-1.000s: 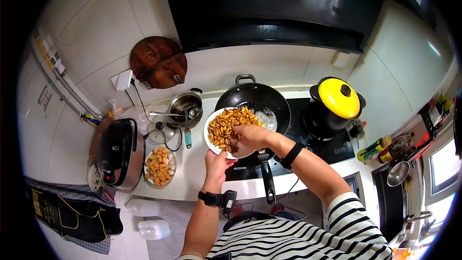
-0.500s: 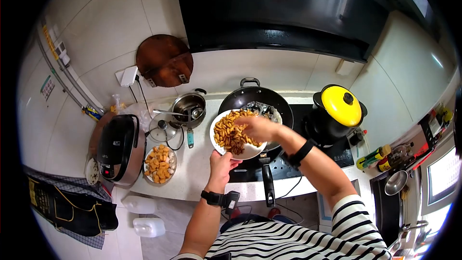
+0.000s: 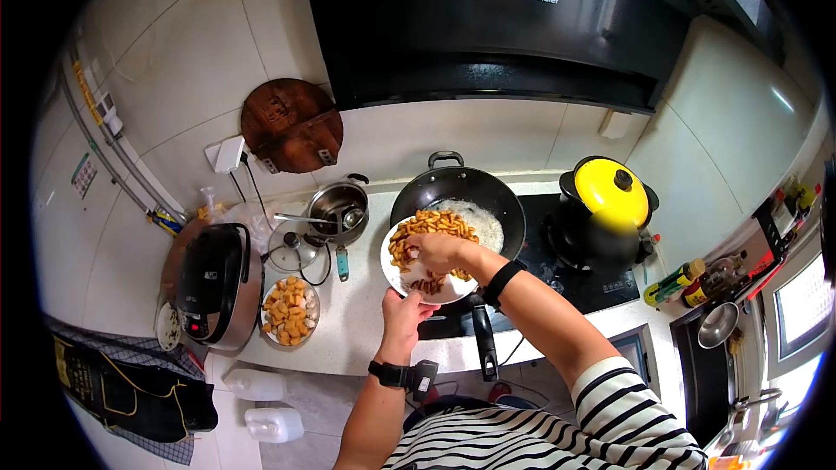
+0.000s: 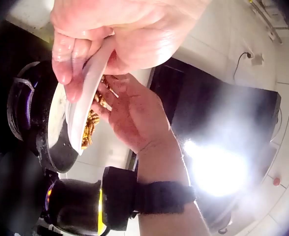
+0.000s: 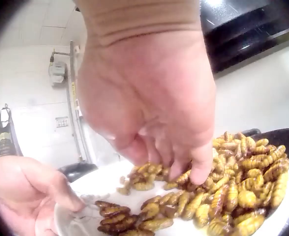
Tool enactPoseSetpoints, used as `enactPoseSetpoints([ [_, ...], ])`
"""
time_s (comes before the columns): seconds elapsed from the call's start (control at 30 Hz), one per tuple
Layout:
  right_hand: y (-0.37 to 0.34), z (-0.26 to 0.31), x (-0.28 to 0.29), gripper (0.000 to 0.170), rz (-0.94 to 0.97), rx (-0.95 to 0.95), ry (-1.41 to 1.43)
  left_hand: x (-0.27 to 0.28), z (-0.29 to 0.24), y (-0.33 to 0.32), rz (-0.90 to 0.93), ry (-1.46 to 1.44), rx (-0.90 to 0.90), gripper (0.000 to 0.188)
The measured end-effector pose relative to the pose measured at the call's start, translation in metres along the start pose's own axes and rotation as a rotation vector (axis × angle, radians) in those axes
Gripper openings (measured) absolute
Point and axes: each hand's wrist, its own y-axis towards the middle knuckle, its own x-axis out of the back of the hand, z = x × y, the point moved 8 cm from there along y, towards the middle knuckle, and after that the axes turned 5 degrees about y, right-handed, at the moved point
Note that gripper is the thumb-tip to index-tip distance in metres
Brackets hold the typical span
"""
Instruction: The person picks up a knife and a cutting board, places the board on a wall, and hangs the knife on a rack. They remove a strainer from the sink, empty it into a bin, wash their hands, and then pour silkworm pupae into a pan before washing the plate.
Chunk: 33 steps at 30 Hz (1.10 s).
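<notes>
My left hand (image 3: 402, 324) grips the near rim of a white plate (image 3: 449, 291), thumb above and fingers underneath in the left wrist view. Golden-brown silkworm pupae (image 5: 247, 184) are heaped toward the plate's far side, with a few darker ones near my left thumb. Over the plate, my right hand (image 3: 441, 252) reaches down with loosely bent fingers (image 5: 202, 164) touching the pupae. The plate is held above the near part of a black wok (image 3: 422, 194), where pale bubbling liquid (image 3: 483, 224) shows.
A black pot with a yellow lid (image 3: 610, 196) stands right of the wok. Left are a steel saucepan (image 3: 326, 200), a glass lid (image 3: 283, 257), a plate of cut orange-brown chunks (image 3: 290, 313) and a rice cooker (image 3: 213, 283). The wok handle (image 3: 484, 344) juts toward me.
My right hand swept across the pupae and is now farther left on the plate. The plate shifted slightly, with more bare white showing near me. The left hand keeps its hold.
</notes>
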Motion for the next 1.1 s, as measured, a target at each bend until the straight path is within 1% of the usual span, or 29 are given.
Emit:
enactPoseSetpoints([
  [0.03,0.005,-0.006,0.003,0.042,0.007,-0.005,-0.021,0.001,0.000,0.000,0.004,0.005,-0.005,0.029],
  [0.1,0.009,-0.017,0.014,0.042,-0.064,-0.011,-0.061,0.002,0.000,-0.002,0.001,0.008,-0.003,0.030],
  [0.13,0.005,-0.015,0.023,0.042,-0.055,-0.014,-0.043,0.001,-0.001,-0.003,-0.004,0.006,0.004,0.031],
  [0.17,0.012,-0.032,0.026,0.042,-0.098,-0.067,-0.009,0.001,-0.002,-0.004,-0.008,0.004,0.012,0.031],
  [0.23,0.019,-0.048,0.043,0.044,-0.216,-0.016,-0.098,0.000,-0.004,-0.004,-0.007,0.008,0.013,0.032],
  [0.3,0.014,-0.062,0.066,0.045,-0.352,-0.005,-0.015,-0.001,-0.004,-0.005,-0.006,0.003,0.017,0.033],
  [0.33,0.001,-0.058,0.079,0.044,-0.413,-0.011,0.014,-0.001,-0.004,-0.005,0.002,-0.010,0.016,0.034],
  [0.37,-0.009,-0.052,0.087,0.041,-0.432,-0.014,0.039,-0.001,-0.005,-0.006,0.003,-0.003,0.015,0.034],
  [0.43,-0.031,-0.026,0.089,0.040,-0.426,0.043,0.125,-0.001,-0.008,-0.006,0.001,0.012,0.012,0.033],
  [0.5,-0.054,0.013,0.063,0.040,-0.295,0.157,0.060,0.001,-0.007,-0.002,0.003,0.009,0.019,0.031],
  [0.53,-0.067,0.031,0.049,0.038,-0.153,0.042,0.132,0.003,-0.005,-0.003,0.005,0.010,0.028,0.030],
  [0.57,-0.053,0.022,0.024,0.034,-0.123,0.203,0.057,0.003,-0.004,-0.004,-0.002,0.013,0.025,0.030],
  [0.6,-0.054,0.027,0.008,0.037,-0.046,0.203,0.036,0.002,-0.006,-0.003,-0.008,0.015,0.019,0.030],
  [0.63,-0.058,0.028,-0.006,0.036,0.092,0.102,-0.049,0.002,-0.005,-0.003,-0.014,0.016,0.017,0.030],
  [0.67,-0.057,0.026,-0.014,0.033,0.097,0.101,-0.022,0.003,-0.005,-0.003,-0.020,0.015,0.012,0.031],
  [0.7,-0.054,0.020,-0.020,0.033,0.102,0.099,0.004,0.003,-0.006,-0.004,-0.030,0.012,0.008,0.031],
  [0.77,-0.042,-0.007,-0.018,0.029,-0.027,0.076,-0.003,0.004,-0.007,-0.006,-0.049,0.007,0.001,0.032],
  [0.8,-0.043,-0.010,-0.012,0.028,-0.092,0.066,-0.006,0.004,-0.007,-0.005,-0.031,-0.002,0.003,0.034],
  [0.83,-0.043,-0.018,-0.007,0.028,-0.089,0.009,0.017,0.005,-0.005,-0.007,-0.028,0.001,0.005,0.034],
  [0.93,-0.040,-0.035,0.006,0.029,-0.051,-0.158,-0.027,0.004,-0.008,-0.009,-0.018,0.004,0.002,0.034],
  [0.97,-0.033,-0.045,0.007,0.030,-0.064,-0.152,-0.043,0.004,-0.008,-0.009,-0.015,0.003,0.004,0.033],
  [1.1,-0.032,-0.045,0.039,0.039,-0.133,-0.201,-0.080,0.001,-0.007,-0.007,0.018,0.004,0.007,0.034],
])
